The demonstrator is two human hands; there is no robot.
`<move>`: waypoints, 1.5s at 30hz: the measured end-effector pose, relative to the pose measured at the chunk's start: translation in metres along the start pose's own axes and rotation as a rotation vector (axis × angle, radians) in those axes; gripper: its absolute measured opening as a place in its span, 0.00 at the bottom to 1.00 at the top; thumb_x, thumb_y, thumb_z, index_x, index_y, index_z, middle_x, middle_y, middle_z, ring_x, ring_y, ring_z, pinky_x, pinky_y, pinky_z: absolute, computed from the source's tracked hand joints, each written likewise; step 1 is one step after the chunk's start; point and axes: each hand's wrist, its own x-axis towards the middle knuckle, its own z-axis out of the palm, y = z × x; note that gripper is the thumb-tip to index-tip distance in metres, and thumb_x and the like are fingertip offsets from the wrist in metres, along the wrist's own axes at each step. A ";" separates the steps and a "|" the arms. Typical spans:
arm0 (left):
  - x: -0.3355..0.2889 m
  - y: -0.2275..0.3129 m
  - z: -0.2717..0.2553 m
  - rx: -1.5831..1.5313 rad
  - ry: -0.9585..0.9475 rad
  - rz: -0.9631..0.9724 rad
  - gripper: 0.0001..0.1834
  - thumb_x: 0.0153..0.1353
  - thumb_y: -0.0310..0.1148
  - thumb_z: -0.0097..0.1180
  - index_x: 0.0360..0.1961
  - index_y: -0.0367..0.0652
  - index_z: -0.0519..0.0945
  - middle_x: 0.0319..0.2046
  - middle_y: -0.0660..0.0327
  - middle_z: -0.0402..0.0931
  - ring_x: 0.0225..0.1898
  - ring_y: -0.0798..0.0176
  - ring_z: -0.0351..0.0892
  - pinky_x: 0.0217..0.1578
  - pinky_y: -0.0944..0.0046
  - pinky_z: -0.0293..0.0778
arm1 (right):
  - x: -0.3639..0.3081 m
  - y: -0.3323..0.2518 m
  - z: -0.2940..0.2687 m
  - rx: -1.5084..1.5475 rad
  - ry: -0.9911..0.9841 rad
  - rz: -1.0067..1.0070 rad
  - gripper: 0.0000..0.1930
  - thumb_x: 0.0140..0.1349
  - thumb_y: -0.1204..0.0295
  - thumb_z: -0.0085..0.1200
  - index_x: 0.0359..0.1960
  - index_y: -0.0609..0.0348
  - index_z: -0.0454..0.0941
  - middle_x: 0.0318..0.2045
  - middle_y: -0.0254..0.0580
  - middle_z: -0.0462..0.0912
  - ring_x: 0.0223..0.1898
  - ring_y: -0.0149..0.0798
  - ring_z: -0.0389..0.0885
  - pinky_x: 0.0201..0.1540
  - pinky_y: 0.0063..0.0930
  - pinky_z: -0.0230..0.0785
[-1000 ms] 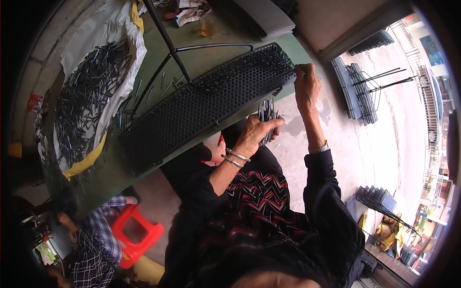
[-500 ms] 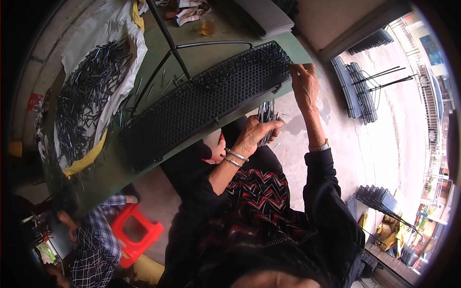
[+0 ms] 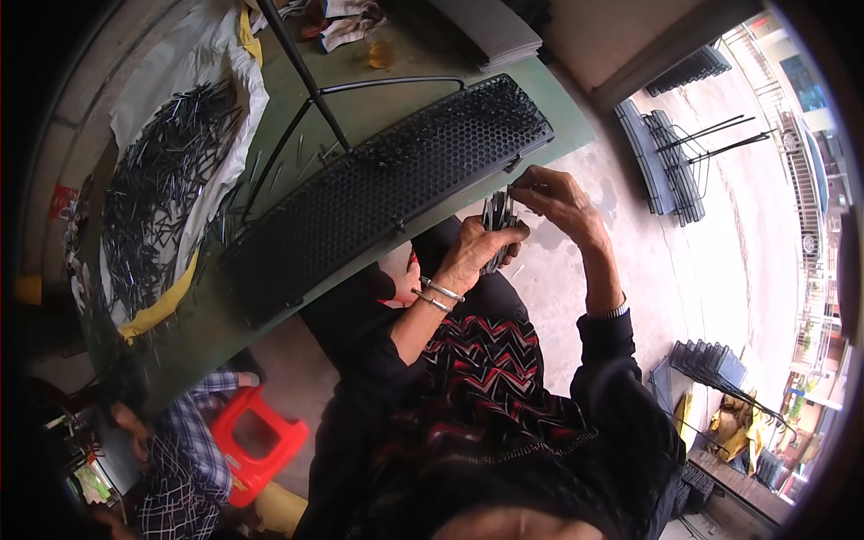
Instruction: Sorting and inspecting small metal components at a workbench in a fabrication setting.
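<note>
Currently left hand (image 3: 472, 245) is clenched around a bundle of thin dark metal pins (image 3: 497, 219), held just off the near edge of the green table (image 3: 378, 99). Right hand (image 3: 551, 193) pinches at the bundle's top, fingers curled. Beyond them, long black perforated plastic panel (image 3: 387, 184) lies along the table edge. Bare concrete floor (image 3: 720, 270) opens to the right.

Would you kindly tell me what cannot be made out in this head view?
- Bundle of thin dark metal pins: its lower part is hidden inside the left hand.
- Right hand: whether its fingertips pinch a pin is too small to tell.
- Black perforated plastic panel: its holes' contents are too small to tell.
</note>
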 end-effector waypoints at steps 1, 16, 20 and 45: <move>0.001 0.000 0.001 0.002 -0.004 0.000 0.08 0.50 0.33 0.63 0.22 0.42 0.78 0.16 0.66 0.74 0.16 0.74 0.70 0.18 0.73 0.66 | 0.001 0.001 0.000 0.067 -0.014 -0.002 0.12 0.60 0.67 0.54 0.38 0.64 0.78 0.26 0.36 0.79 0.28 0.26 0.72 0.30 0.23 0.66; 0.004 0.005 0.007 -0.024 -0.015 -0.051 0.08 0.52 0.32 0.64 0.29 0.40 0.79 0.19 0.67 0.74 0.19 0.74 0.72 0.19 0.74 0.68 | 0.064 0.044 -0.007 -0.300 0.947 -0.301 0.07 0.61 0.71 0.52 0.36 0.59 0.71 0.26 0.47 0.80 0.25 0.44 0.80 0.30 0.36 0.69; 0.003 0.005 0.005 -0.027 -0.043 -0.041 0.08 0.52 0.31 0.63 0.30 0.40 0.79 0.19 0.67 0.74 0.20 0.74 0.72 0.19 0.74 0.68 | 0.071 0.054 -0.002 -0.356 0.907 -0.325 0.06 0.61 0.71 0.52 0.36 0.59 0.71 0.27 0.48 0.79 0.27 0.47 0.79 0.31 0.37 0.69; 0.004 0.008 -0.013 -0.195 -0.104 -0.160 0.10 0.53 0.31 0.64 0.35 0.39 0.79 0.20 0.66 0.73 0.19 0.74 0.71 0.18 0.74 0.67 | 0.022 0.006 0.005 0.181 -0.080 -0.121 0.04 0.59 0.73 0.56 0.33 0.61 0.77 0.27 0.30 0.77 0.31 0.24 0.74 0.33 0.21 0.67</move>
